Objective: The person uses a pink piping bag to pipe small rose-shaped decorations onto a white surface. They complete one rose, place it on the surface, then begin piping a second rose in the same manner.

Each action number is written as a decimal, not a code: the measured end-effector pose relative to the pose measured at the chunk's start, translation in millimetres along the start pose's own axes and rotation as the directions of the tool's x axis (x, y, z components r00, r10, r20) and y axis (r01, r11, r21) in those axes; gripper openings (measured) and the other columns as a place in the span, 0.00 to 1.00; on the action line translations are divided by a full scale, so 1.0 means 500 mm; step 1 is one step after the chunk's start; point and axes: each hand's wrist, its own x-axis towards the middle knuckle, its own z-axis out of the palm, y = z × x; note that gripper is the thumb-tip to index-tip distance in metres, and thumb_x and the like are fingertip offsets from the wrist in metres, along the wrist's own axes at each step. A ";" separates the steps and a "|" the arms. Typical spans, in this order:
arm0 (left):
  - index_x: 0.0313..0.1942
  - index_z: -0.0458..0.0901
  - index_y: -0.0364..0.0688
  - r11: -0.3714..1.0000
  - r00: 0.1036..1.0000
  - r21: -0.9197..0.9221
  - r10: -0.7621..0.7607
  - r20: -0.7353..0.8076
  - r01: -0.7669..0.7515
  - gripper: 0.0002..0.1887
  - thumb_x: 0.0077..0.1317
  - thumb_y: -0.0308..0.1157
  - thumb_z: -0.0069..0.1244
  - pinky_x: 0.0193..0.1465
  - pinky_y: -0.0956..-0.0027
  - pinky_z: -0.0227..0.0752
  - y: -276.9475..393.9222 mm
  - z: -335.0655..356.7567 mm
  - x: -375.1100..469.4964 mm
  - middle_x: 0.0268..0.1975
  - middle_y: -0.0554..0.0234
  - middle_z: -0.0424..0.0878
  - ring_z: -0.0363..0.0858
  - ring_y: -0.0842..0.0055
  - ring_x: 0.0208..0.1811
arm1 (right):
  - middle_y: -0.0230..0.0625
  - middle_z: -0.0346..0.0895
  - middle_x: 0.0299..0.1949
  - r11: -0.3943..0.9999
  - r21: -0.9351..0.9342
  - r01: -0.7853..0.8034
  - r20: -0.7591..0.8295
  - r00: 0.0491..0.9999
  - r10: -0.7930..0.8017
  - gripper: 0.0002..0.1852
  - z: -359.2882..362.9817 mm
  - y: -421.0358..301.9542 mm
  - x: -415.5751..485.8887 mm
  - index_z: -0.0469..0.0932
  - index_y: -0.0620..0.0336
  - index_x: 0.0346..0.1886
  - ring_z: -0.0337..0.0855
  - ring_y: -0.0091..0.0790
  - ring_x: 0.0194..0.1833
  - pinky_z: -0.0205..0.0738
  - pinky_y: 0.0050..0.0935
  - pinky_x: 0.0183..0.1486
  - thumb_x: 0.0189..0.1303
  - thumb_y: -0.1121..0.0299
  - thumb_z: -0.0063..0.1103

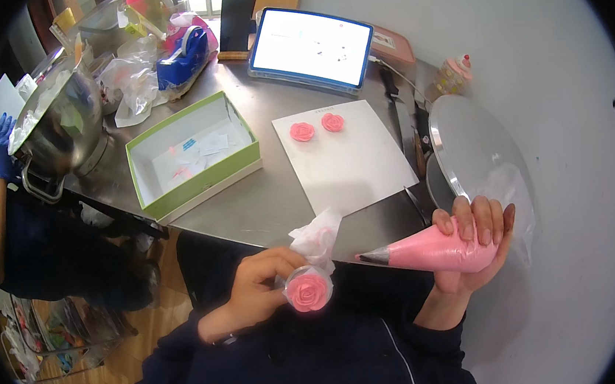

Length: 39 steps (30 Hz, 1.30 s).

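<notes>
Pink cream fills the piping bag (440,248) gripped in my right hand (476,242); its metal piping tip (377,256) points left, apart from the flower. My left hand (258,285) holds up a piped pink rose (309,292) on a round, pale support whose stem is hidden by the fingers. White crumpled paper (320,238) smeared with pink sticks out beyond that hand. On the steel table (215,217) ahead lies a white board (346,160) with two finished pink roses, one on the left (302,132) and one on the right (332,122).
A green box (201,188) holds paper scraps. Behind it are a blue tape dispenser (183,59) and a lit tablet (311,47). Knives (404,127) and a round metal turntable (475,142) line the right. At left, a co-worker's gloved hand (3,149) touches a steel bowl (65,126).
</notes>
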 end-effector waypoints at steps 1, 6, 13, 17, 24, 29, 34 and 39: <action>0.28 0.81 0.35 1.000 1.000 0.010 0.030 0.005 -0.030 0.08 0.51 0.21 0.65 0.45 0.72 0.74 -0.001 0.000 0.001 0.38 0.56 0.85 0.83 0.72 0.39 | 0.26 0.65 0.22 1.000 0.018 -0.008 0.000 1.000 0.008 0.26 0.002 0.000 -0.002 0.63 0.47 0.21 0.66 0.31 0.28 0.63 0.40 0.40 0.77 0.53 0.24; 0.28 0.81 0.36 0.996 0.996 -0.020 0.092 -0.021 -0.092 0.08 0.52 0.21 0.65 0.44 0.72 0.75 -0.007 0.004 0.003 0.37 0.56 0.85 0.83 0.72 0.38 | 0.26 0.63 0.20 0.996 0.065 -0.056 -0.035 0.998 0.059 0.27 0.016 0.012 -0.012 0.62 0.47 0.20 0.64 0.31 0.27 0.63 0.40 0.39 0.78 0.52 0.21; 0.26 0.78 0.37 0.992 0.993 -0.053 0.114 -0.039 -0.116 0.10 0.51 0.22 0.66 0.43 0.72 0.75 -0.005 0.009 0.004 0.35 0.57 0.83 0.83 0.72 0.37 | 0.26 0.61 0.19 0.997 0.012 -0.076 -0.133 0.988 0.077 0.28 0.028 0.042 -0.019 0.61 0.47 0.20 0.64 0.31 0.26 0.66 0.41 0.37 0.78 0.52 0.19; 0.25 0.78 0.37 0.992 0.992 -0.039 0.123 -0.035 -0.124 0.11 0.51 0.22 0.67 0.43 0.71 0.75 -0.003 0.009 0.002 0.34 0.57 0.83 0.83 0.71 0.37 | 0.26 0.61 0.19 0.995 0.005 -0.098 -0.143 0.985 0.097 0.28 0.029 0.050 -0.018 0.61 0.47 0.20 0.64 0.31 0.25 0.66 0.41 0.37 0.78 0.52 0.19; 0.27 0.78 0.37 1.000 0.993 0.000 -0.006 -0.115 0.006 0.10 0.52 0.22 0.65 0.44 0.73 0.71 0.000 0.014 -0.002 0.37 0.58 0.82 0.80 0.74 0.39 | 0.26 0.62 0.20 0.998 0.051 -0.038 -0.158 0.986 0.046 0.27 0.022 0.027 -0.019 0.61 0.47 0.20 0.65 0.31 0.26 0.64 0.40 0.37 0.78 0.52 0.20; 0.29 0.78 0.37 0.997 0.983 0.020 -0.063 -0.172 0.068 0.09 0.53 0.21 0.64 0.45 0.74 0.68 0.000 0.016 0.001 0.38 0.61 0.81 0.78 0.77 0.39 | 0.27 0.63 0.21 0.998 0.045 0.038 -0.017 0.999 -0.038 0.27 0.013 0.005 -0.019 0.62 0.48 0.21 0.65 0.32 0.27 0.63 0.40 0.37 0.78 0.52 0.21; 0.27 0.75 0.38 0.995 0.972 -0.045 -0.093 -0.214 0.086 0.11 0.54 0.20 0.63 0.44 0.74 0.69 0.002 0.018 0.000 0.36 0.61 0.81 0.77 0.78 0.38 | 0.29 0.63 0.20 0.991 -0.118 0.066 -0.089 0.993 -0.077 0.27 0.019 0.005 -0.022 0.62 0.49 0.20 0.66 0.33 0.27 0.64 0.41 0.38 0.78 0.53 0.20; 0.27 0.75 0.40 0.949 0.963 -0.300 -0.163 -0.216 0.094 0.11 0.56 0.20 0.62 0.44 0.75 0.69 -0.009 0.023 -0.003 0.35 0.62 0.80 0.77 0.78 0.37 | 0.31 0.64 0.20 0.974 -0.199 0.111 0.032 0.994 -0.107 0.27 0.026 0.051 -0.028 0.62 0.50 0.21 0.68 0.35 0.27 0.68 0.44 0.38 0.78 0.54 0.18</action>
